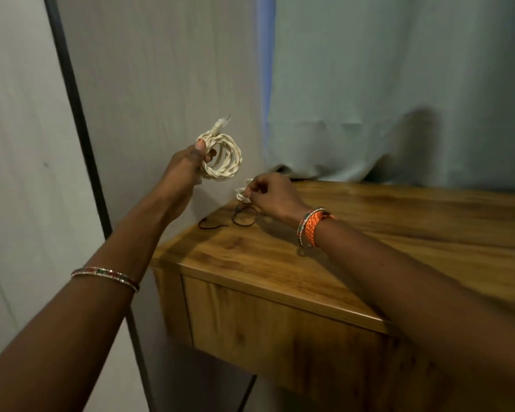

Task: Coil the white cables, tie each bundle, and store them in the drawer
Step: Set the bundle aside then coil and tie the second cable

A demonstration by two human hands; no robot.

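My left hand point(188, 163) grips a coiled white cable point(225, 159) in the air, left of the wooden table; its plug end sticks up from the coil. My right hand point(272, 196) hovers over the table's far left corner with curled fingers pinching a second white cable point(242, 195), mostly hidden behind the fingers. Below that hand, thin black ties point(241, 217) lie looped on the table top point(369, 233). The drawer front point(280, 331) under the table top is closed.
A pale curtain point(384, 99) hangs behind the table and bunches on its back edge. A grey wall panel with a dark vertical strip point(81, 129) stands to the left. I wear bangles on both wrists.
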